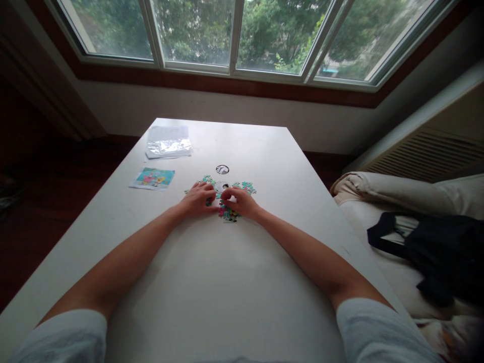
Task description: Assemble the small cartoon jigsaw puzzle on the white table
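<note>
Several small jigsaw pieces (229, 214), pink, green and dark, lie in a cluster between my hands on the white table. More teal jigsaw pieces spread to the right and behind my left hand. My left hand (198, 198) rests on the left side of the cluster, fingers arched and thumb apart from them. Close by on the right, my right hand (242, 201) has thumb and index finger curled towards each other over the pieces; whatever is at their tips is too small to make out. Just beyond the fingertips is a round, whitish disc (221, 186), partly covered.
A second round black-and-white piece (222, 170) lies farther back. At left are a colourful cartoon picture sheet (155, 178) and a clear plastic bag with papers (169, 141). Right of the table (227, 282), a dark bag (442, 252) lies on a cream sofa (397, 194).
</note>
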Action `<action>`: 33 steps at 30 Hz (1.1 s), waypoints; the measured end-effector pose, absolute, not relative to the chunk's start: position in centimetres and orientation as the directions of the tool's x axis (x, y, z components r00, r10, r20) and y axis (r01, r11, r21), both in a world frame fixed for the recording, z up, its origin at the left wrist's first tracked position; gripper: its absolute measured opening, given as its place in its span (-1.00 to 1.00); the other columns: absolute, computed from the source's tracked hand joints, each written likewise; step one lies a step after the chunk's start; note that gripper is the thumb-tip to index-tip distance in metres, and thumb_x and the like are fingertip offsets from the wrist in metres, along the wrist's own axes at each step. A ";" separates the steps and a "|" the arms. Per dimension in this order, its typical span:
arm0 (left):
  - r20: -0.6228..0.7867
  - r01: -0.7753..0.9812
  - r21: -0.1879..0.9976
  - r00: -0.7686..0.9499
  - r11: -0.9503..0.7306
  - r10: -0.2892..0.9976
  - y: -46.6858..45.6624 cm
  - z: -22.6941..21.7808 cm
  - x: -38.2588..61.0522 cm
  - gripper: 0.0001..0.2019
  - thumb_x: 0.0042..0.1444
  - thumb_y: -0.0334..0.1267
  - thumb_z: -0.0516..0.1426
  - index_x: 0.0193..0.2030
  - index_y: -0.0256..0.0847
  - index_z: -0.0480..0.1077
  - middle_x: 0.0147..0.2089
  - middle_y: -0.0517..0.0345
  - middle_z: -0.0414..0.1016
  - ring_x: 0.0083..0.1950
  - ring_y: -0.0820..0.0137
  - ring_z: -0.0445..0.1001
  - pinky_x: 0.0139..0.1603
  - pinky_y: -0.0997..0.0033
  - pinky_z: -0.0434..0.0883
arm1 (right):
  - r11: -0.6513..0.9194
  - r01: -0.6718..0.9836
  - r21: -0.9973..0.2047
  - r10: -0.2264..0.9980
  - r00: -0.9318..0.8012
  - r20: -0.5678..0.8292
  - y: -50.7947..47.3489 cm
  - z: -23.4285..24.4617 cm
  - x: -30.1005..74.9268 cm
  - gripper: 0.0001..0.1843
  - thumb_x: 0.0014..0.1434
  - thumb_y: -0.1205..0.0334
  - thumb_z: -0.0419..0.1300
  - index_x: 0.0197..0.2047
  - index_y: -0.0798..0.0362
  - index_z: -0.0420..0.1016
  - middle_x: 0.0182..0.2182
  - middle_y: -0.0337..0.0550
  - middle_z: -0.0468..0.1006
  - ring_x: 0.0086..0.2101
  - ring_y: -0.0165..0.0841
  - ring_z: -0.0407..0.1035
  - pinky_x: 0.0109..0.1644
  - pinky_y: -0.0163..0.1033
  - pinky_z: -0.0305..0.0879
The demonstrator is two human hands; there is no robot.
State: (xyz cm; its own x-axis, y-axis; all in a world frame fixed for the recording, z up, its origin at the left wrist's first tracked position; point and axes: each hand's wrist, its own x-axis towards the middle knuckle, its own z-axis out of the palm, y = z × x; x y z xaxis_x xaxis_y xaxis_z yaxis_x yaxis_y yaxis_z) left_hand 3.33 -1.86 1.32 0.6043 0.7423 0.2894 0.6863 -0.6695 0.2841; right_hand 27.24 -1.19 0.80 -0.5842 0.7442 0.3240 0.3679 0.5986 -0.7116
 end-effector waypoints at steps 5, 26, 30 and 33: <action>0.290 0.687 0.290 0.601 -0.667 0.745 -1.9 1.4 3.4 -0.62 0.06 0.12 0.31 -0.40 -0.13 0.35 -0.22 0.10 0.40 -0.08 0.19 0.34 -0.03 0.18 0.24 | 0.584 0.404 -0.704 0.760 -0.575 0.301 -1.1 0.4 27.1 -0.80 0.14 0.43 0.26 -0.18 -0.02 0.56 -0.31 -0.21 0.51 -0.20 -0.33 0.39 -0.06 -0.25 0.32; 0.255 0.714 0.298 0.580 -0.634 0.773 -2.2 1.7 3.6 -0.59 0.06 0.13 0.32 -0.37 -0.15 0.32 -0.15 0.09 0.38 -0.05 0.20 0.30 -0.02 0.18 0.21 | 0.766 0.513 -0.387 0.642 -0.638 0.426 -0.5 -0.7 27.1 -0.95 0.28 0.20 0.32 -0.23 -0.07 0.64 -0.19 -0.11 0.56 -0.10 -0.20 0.30 0.06 -0.08 0.23; 0.253 0.715 0.285 0.586 -0.639 0.769 -2.2 1.8 3.7 -0.58 0.08 0.15 0.30 -0.38 -0.16 0.32 -0.15 0.08 0.38 -0.05 0.20 0.30 -0.01 0.19 0.22 | 0.790 0.481 -0.379 0.611 -0.663 0.433 -0.4 -0.3 27.4 -0.92 0.27 0.28 0.29 -0.25 -0.06 0.63 -0.22 -0.12 0.58 -0.12 -0.21 0.31 0.05 -0.07 0.23; 0.257 0.715 0.273 0.591 -0.644 0.765 -2.3 2.1 3.7 -0.56 0.09 0.17 0.30 -0.38 -0.16 0.32 -0.15 0.08 0.39 -0.05 0.20 0.31 -0.01 0.19 0.22 | 0.800 0.458 -0.388 0.598 -0.661 0.453 -0.2 0.4 28.0 -0.89 0.27 0.32 0.25 -0.24 -0.05 0.62 -0.26 -0.12 0.58 -0.16 -0.21 0.32 0.02 -0.07 0.25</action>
State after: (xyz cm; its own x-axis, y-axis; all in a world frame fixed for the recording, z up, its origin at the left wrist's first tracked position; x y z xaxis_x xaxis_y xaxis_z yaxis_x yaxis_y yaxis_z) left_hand 3.70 -2.31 2.07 0.5907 0.7650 0.2568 0.7151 -0.6437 0.2726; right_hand 28.00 -0.24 0.40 -0.6608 0.5981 0.4535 0.4580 0.8000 -0.3876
